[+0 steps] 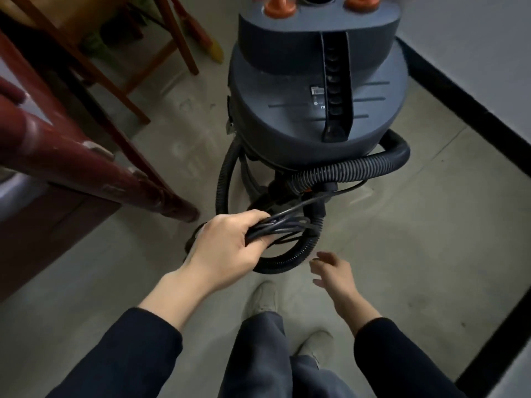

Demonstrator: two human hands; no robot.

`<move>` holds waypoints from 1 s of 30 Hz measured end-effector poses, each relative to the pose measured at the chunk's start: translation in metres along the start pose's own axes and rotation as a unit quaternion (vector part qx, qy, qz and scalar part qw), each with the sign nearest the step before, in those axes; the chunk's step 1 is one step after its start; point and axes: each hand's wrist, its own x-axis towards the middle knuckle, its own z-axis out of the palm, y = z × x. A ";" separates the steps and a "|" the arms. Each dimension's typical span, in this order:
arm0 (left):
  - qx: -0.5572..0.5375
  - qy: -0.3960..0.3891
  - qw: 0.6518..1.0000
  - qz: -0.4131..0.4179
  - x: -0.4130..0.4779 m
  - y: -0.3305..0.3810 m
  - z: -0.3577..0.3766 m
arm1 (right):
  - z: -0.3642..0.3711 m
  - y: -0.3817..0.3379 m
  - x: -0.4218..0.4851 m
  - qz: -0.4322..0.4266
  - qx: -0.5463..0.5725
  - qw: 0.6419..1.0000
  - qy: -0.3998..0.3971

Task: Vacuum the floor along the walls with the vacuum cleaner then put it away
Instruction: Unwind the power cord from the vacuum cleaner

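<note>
Head view, items as we list them:

- Vacuum cleaner [316,81]: a dark grey drum standing upright on the floor [416,239], near the corner where the white wall [474,38] meets the black skirting [459,133]. We count two orange knobs [278,5] at its top edge.
- Hose [344,168]: black and ribbed. It curls around the near side of the drum and drops in a loop to the floor just in front of the hands.
- Cord [284,225]: black, gathered in several loops, with one strand running up toward the base of the drum.
- Left hand [227,242]: its fingers curl tight round the bundled cord and hold it above the hose loop.
- Right hand [333,271]: its fingers are loosely spread and it holds nothing. It hovers just beside the hose loop without touching it.
- Shoes [263,297]: a pale pair on the floor below the hands, under grey trouser legs.
- Chair [161,33]: red-brown wood, at the upper left, well apart from the drum.
- Table leg [86,159]: dark red and chipped, slanting across the left side.
</note>
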 end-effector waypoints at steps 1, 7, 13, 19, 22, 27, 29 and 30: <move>-0.006 -0.019 1.000 0.000 -0.001 0.011 -0.005 | -0.006 -0.009 -0.013 -0.021 0.024 0.999 0.006; -0.047 -0.104 0.989 -0.097 -0.019 0.094 -0.016 | -0.048 -0.071 -0.120 0.006 0.160 0.978 -0.136; -0.181 -0.154 0.954 -0.181 -0.057 0.171 0.012 | -0.088 -0.109 -0.173 0.021 0.179 0.967 -0.178; -0.356 -0.262 0.867 -0.229 -0.082 0.211 0.050 | -0.142 -0.122 -0.177 0.033 0.176 0.979 -0.092; -0.364 -0.321 0.840 -0.242 -0.065 0.213 0.060 | -0.173 -0.127 -0.169 0.045 0.172 0.982 -0.071; -0.123 -0.070 0.967 -0.214 0.026 0.183 0.046 | -0.209 -0.114 -0.143 0.004 0.021 1.000 0.003; -0.022 0.059 0.980 -0.190 0.078 0.171 0.033 | -0.213 -0.105 -0.126 -0.016 -0.081 0.996 0.028; 0.005 0.091 0.979 -0.183 0.105 0.165 0.027 | -0.214 -0.100 -0.117 -0.027 -0.150 0.987 0.043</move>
